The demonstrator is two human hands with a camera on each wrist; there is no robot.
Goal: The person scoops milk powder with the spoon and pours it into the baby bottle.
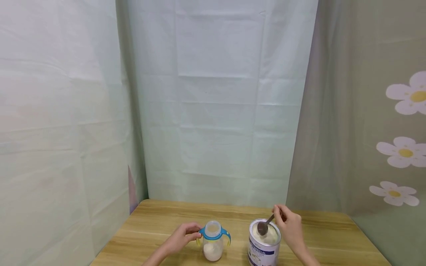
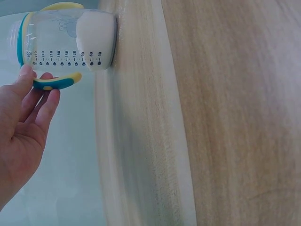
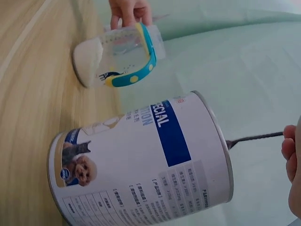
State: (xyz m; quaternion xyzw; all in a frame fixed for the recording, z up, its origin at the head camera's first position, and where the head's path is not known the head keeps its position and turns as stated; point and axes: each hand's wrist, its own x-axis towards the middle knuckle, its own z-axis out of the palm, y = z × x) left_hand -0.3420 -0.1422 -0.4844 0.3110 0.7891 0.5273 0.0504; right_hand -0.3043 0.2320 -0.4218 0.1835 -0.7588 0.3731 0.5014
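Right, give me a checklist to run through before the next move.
1. Bottle upright on the table: ok.
2. Left hand holding the bottle's near handle: ok.
3. Can open, with powder inside: ok.
4. Right hand gripping the scoop: ok.
5. Scoop over the bottle: not ok, it is at the can's mouth.
6. Scoop filled level: cannot tell.

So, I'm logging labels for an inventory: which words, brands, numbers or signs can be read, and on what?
"300, 270, 240, 210, 180, 150, 120, 90, 60, 30": scale on the bottle.
"SPECIAL": blue band on the can.
"TION": a word's end, below that; its beginning is unclear.
The can's small print: too small or blurred to read.
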